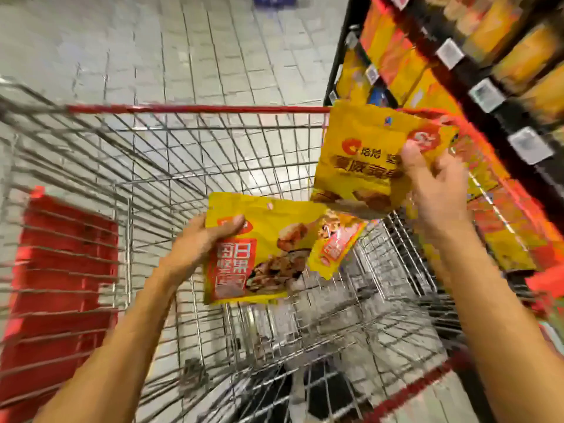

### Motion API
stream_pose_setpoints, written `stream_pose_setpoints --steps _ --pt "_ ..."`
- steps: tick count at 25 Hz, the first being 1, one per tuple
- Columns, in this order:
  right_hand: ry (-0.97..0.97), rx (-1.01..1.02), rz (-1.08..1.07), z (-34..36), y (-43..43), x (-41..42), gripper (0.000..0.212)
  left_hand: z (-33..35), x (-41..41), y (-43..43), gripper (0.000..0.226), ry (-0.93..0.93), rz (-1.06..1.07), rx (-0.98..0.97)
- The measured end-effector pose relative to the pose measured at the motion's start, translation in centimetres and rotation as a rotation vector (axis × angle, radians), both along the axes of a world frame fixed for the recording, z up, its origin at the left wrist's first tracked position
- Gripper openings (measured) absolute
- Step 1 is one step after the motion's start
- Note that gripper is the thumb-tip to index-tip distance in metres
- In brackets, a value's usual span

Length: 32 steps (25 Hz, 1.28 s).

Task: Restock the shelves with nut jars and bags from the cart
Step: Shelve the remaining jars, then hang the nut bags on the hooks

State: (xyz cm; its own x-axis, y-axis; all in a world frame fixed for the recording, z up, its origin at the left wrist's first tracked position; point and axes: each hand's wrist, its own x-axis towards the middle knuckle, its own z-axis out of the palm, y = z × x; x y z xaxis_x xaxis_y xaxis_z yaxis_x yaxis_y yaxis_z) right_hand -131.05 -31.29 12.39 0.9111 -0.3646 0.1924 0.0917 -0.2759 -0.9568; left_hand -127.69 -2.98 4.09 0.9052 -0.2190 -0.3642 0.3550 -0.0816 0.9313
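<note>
While both bare arms reach over the wire cart (195,109), each hand holds a yellow nut bag above its basket. Near the middle of the view, toward 7 o'clock, the left hand (198,242) grips the left edge of a yellow bag with a red label (262,254), thumb on the printed face and fingers hidden behind it. The bag is held tilted, its front turned up toward the camera. A smaller yellow bag (335,248) pokes out from behind its right edge at about 4 o'clock, and what supports it cannot be made out. At 3 o'clock the right hand (436,181) pinches the right side of a second large yellow bag (360,154), thumb pressed on the front. This bag is raised higher, level with the cart's red far rim and just beside the shelving. Its lower corner overlaps the top right corner of the left hand's bag. From 1 to 3 o'clock the black shelves (467,74) run diagonally and carry white price tags (485,94) and rows of yellow and orange bags (393,56). The goods on the uppermost shelf are too blurred to name. At 9 o'clock a red plastic panel (61,261) sits behind the cart's wire side. Grey floor tiles (152,41) fill the view from 10 to 12 o'clock.
</note>
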Motion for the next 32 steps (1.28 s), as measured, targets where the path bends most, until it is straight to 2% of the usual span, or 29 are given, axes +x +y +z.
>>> stream_pose_setpoints --steps 3,5,8,11,14,16,18,20,23,25,28,32 --pt "-0.203 0.084 -0.228 7.1 -5.5 -7.7 0.016 8.2 -0.5 -5.6 0.010 -0.156 -0.064 -0.114" --pt "-0.331 0.093 -0.351 10.9 -8.6 -13.3 0.015 12.9 -2.2 -10.9 0.017 -0.253 -0.142 -0.194" --pt "-0.452 0.093 -0.525 15.1 -12.7 -24.1 0.028 18.1 -7.2 -20.3 0.017 -0.362 -0.277 -0.306" --pt "-0.439 0.048 -0.739 16.7 -16.9 -34.9 0.029 20.5 -14.5 -29.4 0.027 -0.434 -0.382 -0.383" --pt "-0.412 0.014 -0.900 17.8 -19.9 -44.6 0.018 21.3 -21.6 -36.9 0.036 -0.378 -0.484 -0.431" --pt "-0.380 -0.001 -0.997 18.2 -21.7 -50.5 0.021 21.9 -26.6 -41.3 0.026 -0.375 -0.562 -0.454" --pt "-0.353 0.014 -1.069 18.6 -23.3 -55.1 0.027 22.7 -30.7 -44.7 0.026 -0.383 -0.602 -0.518" --pt "-0.324 0.013 -1.139 18.7 -24.5 -58.1 0.031 23.4 -33.6 -47.3 0.028 -0.372 -0.634 -0.548" --pt "-0.354 0.001 -1.186 19.0 -26.1 -60.7 0.034 25.2 -36.7 -51.4 0.015 -0.404 -0.693 -0.591" --pt "-0.370 -0.011 -1.191 19.3 -27.7 -61.1 0.034 26.2 -37.3 -54.0 0.018 -0.441 -0.708 -0.611" --pt "-0.365 -0.012 -1.219 20.0 -30.5 -60.1 0.032 27.3 -36.3 -57.5 0.007 -0.451 -0.730 -0.619" --pt "-0.361 0.002 -1.150 21.3 -34.8 -56.4 0.027 29.0 -33.1 -62.5 0.014 -0.454 -0.762 -0.583"
